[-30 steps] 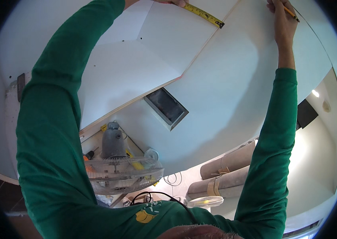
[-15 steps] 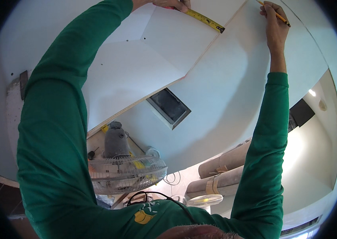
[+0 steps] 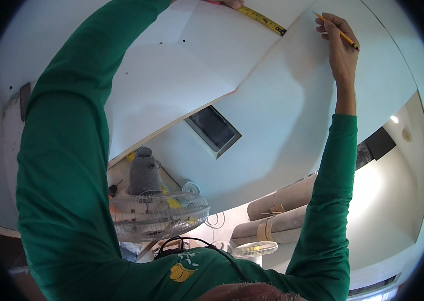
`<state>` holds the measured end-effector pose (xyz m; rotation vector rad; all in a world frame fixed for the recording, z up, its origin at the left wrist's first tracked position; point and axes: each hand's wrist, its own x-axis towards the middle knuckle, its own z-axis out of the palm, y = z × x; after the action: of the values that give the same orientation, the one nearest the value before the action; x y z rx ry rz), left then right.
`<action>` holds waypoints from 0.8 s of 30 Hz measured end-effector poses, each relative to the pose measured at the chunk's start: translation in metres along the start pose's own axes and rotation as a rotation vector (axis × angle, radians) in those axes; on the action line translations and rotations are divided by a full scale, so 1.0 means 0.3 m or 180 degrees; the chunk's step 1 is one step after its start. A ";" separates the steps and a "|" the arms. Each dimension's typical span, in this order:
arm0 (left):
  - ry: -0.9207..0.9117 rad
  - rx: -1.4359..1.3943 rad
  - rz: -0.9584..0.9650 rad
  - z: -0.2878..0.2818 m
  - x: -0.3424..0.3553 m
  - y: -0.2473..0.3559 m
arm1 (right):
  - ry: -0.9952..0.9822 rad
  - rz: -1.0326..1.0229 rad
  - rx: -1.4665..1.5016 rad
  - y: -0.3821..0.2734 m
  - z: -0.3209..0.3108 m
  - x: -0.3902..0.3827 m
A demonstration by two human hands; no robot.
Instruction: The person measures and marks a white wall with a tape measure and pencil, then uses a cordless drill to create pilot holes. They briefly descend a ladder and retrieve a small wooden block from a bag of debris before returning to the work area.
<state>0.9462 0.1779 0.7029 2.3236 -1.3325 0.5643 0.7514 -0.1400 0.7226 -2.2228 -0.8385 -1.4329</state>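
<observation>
You are in a room under renovation: bare white boards fill the view, with rolled carpets, a grey fan and an unfinished square opening.

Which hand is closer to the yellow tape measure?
Left. The left hand presses on the yellow tape measure at the picture's top edge; the right hand, holding a pencil, is off beyond its tip.

Grey pedestal fan, rolled carpets, dark rectangular vent in white panel.
</observation>
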 end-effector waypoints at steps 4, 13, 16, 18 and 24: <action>0.0413 0.0535 0.0145 -0.018 -0.009 0.036 | -0.0196 -0.0007 0.0161 -0.012 0.059 -0.074; 0.0227 0.0721 -0.0049 -0.011 0.010 0.056 | -0.0059 -0.0250 -0.0304 -0.047 0.177 -0.168; 0.0143 0.0613 -0.0104 0.001 0.009 0.060 | 0.0071 -0.0232 -0.0337 -0.017 0.234 -0.192; 0.0172 0.0581 -0.0078 0.003 0.005 0.053 | 0.0074 -0.0056 -0.0264 -0.015 0.260 -0.198; 0.0357 0.0657 -0.0105 -0.003 -0.012 0.065 | 0.0506 -0.0232 -0.0364 0.023 0.294 -0.181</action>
<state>0.9274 0.1719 0.7044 2.4303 -1.2335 0.8441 0.8002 -0.1087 0.6364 -2.1438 -0.8104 -1.7060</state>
